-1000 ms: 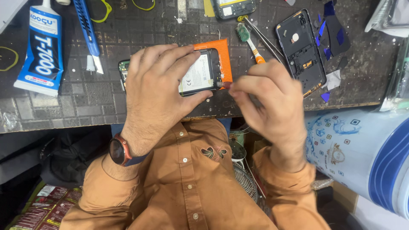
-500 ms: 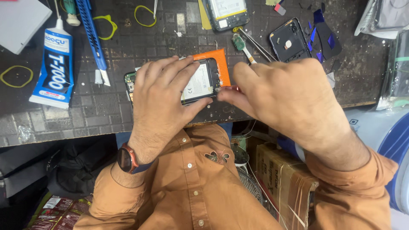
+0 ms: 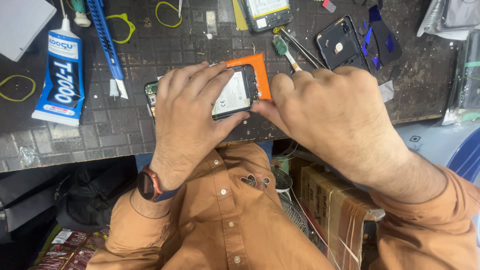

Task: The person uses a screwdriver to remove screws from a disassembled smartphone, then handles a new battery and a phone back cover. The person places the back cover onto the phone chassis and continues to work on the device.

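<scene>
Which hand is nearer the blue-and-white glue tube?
Left. The left hand rests on the opened phone, apart from the glue tube toward its side; the right hand lies beyond the phone.

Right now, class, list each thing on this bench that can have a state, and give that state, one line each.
Phone: back off, insides exposed, lying flat on the orange pad.
Left hand: pressed over the phone, gripping it.
Right hand: fingertips at the phone's right edge.
Glue tube: lying flat, capped.
Back cover: detached, lying inside up.

Blue-white glue tube (image 3: 61, 75) far left on mat; brown cardboard box (image 3: 336, 210) under bench.
</scene>
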